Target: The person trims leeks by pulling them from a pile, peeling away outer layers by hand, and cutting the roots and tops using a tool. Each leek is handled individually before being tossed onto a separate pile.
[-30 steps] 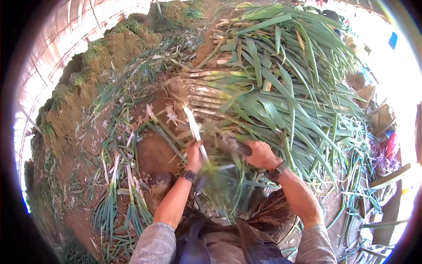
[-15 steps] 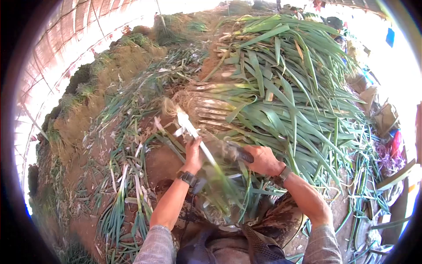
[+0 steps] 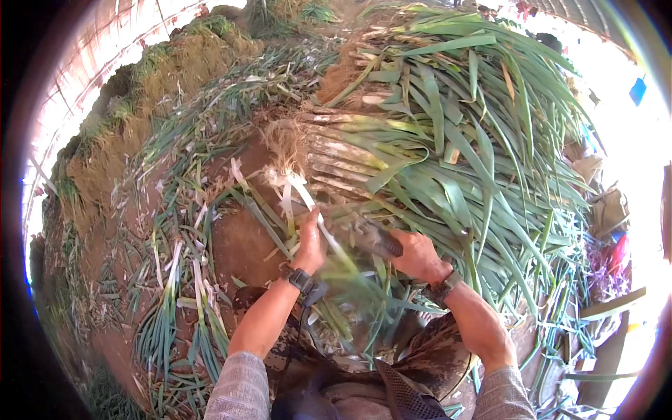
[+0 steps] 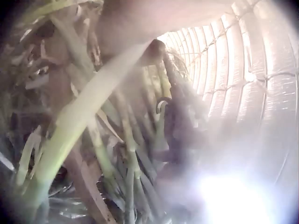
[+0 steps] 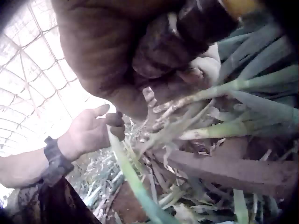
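Note:
My left hand (image 3: 310,245) grips a leek (image 3: 302,190) around its pale stalk, the root end pointing away and the green part slanting down toward my knees. A white strip hangs beside that end. In the left wrist view the leek's stalk (image 4: 79,116) runs down from the palm, whitish turning green. My right hand (image 3: 418,257) holds a tool by its dark ridged handle (image 3: 383,241), just right of the stalk; its front part is blurred, and I cannot tell its kind. The right wrist view shows both the curled right hand (image 5: 100,51) and the left hand (image 5: 88,133).
A big heap of leeks (image 3: 455,168) lies at the right, roots facing left. Two small bunches of peeled leeks (image 3: 168,301) lie on the soil at the left. Leaf scraps (image 3: 210,119) cover the ground beyond, and camouflage-patterned knees (image 3: 434,350) frame the work.
The head view has shifted a little. My left hand keeps hold of the leek, its pale end moving slightly; a white strip now hangs beside it. The right hand stays close to the stalk.

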Tool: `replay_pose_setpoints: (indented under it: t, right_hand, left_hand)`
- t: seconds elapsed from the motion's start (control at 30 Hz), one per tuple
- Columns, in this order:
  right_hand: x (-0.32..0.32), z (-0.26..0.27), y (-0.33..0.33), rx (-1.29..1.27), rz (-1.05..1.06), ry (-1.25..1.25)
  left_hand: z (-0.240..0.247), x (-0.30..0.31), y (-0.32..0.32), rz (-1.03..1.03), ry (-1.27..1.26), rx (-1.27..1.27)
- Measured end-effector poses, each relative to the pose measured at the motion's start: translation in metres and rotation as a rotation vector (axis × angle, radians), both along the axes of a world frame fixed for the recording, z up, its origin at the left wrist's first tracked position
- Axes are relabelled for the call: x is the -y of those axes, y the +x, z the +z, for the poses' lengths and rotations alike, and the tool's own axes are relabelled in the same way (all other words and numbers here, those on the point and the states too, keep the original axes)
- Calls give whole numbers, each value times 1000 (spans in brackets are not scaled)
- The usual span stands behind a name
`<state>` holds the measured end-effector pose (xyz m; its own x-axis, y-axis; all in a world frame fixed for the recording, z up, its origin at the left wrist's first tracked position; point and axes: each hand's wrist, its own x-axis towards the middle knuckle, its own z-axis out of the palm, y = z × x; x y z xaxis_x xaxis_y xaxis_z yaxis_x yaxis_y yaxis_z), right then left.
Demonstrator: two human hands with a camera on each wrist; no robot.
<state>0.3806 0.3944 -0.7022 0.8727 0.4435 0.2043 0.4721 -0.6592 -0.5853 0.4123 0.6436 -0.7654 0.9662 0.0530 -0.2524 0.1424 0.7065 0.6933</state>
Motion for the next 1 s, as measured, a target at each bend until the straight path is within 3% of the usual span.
replay_pose_setpoints:
  t: [0.07,0.17,0.2,0.3,0.47,0.57,0.67,0.83,1.0]
  right_hand:
    - [-3,-3,5,19,-26,-29]
    - [-5,-11,7,-18,59,43]
    - [0,-17,9,-60,54,-47]
    - [18,-24,17,-187,17,-154]
    - [23,-21,14,-288,-136,-262]
    - [25,-17,15,-352,52,-251]
    - [31,-11,17,-476,-113,-300]
    - [51,-12,8,-425,-120,-181]
    - [75,-9,2,-475,-128,-223]
  left_hand:
    - [-10,-4,3,-76,-113,-60]
    - [-21,-3,-2,-235,53,-134]
    - [-22,6,-5,-72,160,-268]
    - [-52,2,3,31,116,-382]
    - [-82,-5,20,2,245,-310]
    - [-77,3,15,-80,162,-331]
    - [-72,3,19,-216,306,-323]
    - [-64,17,27,-232,234,-290]
    - [-75,42,34,-326,147,-283]
